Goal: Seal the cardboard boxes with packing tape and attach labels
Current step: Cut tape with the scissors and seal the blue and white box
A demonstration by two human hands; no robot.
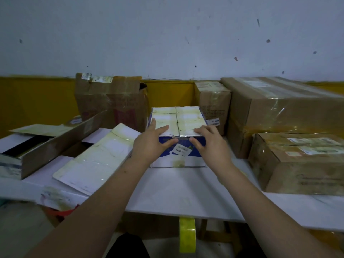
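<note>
Near edge: yellow tape strip (187,235) hangs off the table (186,192), well below both hands. Left hand (155,140) and right hand (209,141) have straight, spread fingers pressing the front top edge of the blue-and-white box (178,127), thumbs on its front face. Risk, judged: uneven pressure could wrinkle or lift the tape at the centre seam, or push the box back. Between the thumbs, a white label (181,149) reads roughly "0546", upside down. Beyond the fingertips, brown boxes (279,108) carry blurred, unreadable labels.
</note>
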